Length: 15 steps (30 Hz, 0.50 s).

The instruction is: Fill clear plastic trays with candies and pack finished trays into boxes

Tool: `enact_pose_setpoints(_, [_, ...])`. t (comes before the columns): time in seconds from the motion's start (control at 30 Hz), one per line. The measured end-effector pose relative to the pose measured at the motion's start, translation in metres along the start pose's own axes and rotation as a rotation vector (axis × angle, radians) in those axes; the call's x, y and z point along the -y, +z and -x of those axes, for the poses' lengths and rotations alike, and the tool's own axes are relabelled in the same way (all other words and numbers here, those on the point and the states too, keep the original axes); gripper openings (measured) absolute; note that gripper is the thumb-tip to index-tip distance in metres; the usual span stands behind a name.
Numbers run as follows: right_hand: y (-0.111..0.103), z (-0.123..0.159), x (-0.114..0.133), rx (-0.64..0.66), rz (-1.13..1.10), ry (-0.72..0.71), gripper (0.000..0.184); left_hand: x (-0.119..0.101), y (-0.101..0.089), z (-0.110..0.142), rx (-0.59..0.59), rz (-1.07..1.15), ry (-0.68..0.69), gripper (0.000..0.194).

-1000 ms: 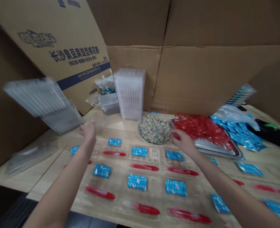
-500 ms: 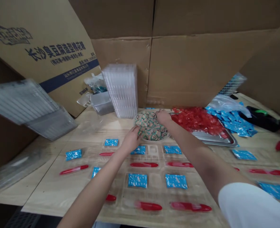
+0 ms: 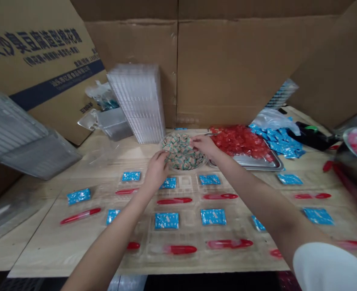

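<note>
Red pen-shaped tubes [image 3: 181,249] nearest, lying crosswise. Beyond, left hand [image 3: 157,170], fingers curled at round bowl's [image 3: 178,168] left edge; small green-and-tan packets [image 3: 181,157] heaped between hands. Right hand [image 3: 205,145] slightly farther, fingers bent over right side. Either gripping packet? Cannot tell.

Desk [image 3: 45,246]: looked like smooth, pale wood
Bowl [image 3: 183,168]: looked like clear plastic
Tray [image 3: 257,162]: shone like metal
Blue packets [image 3: 166,221]: looked like glossy plastic
Stacked containers [image 3: 140,103]: looked like ribbed plastic
Cardboard [image 3: 227,72]: looked matt, creased
</note>
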State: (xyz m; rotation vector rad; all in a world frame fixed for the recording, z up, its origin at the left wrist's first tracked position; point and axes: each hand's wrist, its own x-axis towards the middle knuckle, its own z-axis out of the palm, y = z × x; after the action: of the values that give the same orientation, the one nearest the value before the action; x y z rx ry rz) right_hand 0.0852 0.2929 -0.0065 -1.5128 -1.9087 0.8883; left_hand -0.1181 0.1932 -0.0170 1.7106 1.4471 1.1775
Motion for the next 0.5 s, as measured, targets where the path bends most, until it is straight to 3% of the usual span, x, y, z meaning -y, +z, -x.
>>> enact_pose_setpoints(0.1, [0.002, 0.025, 0.008, -0.025, -0.201, -0.026, 0.023, -0.019, 0.016, -0.005, -0.081, 0.253, -0.170, 0.029])
enact_pose_setpoints(0.23, [0.010, 0.047, 0.012, -0.068, -0.616, -0.015, 0.023, -0.036, 0.049, -0.014, 0.009, 0.720, -0.471, 0.028])
enact_pose_setpoints(0.37, [0.012, 0.056, 0.008, -0.149, -0.555, -0.041, 0.022, -0.037, 0.068, -0.017, -0.034, 0.793, -0.485, 0.021])
enact_pose_setpoints(0.5, [0.006, 0.059, 0.007, -0.131, -0.539, 0.000, 0.027, -0.030, 0.069, -0.018, -0.047, 0.745, -0.451, 0.023])
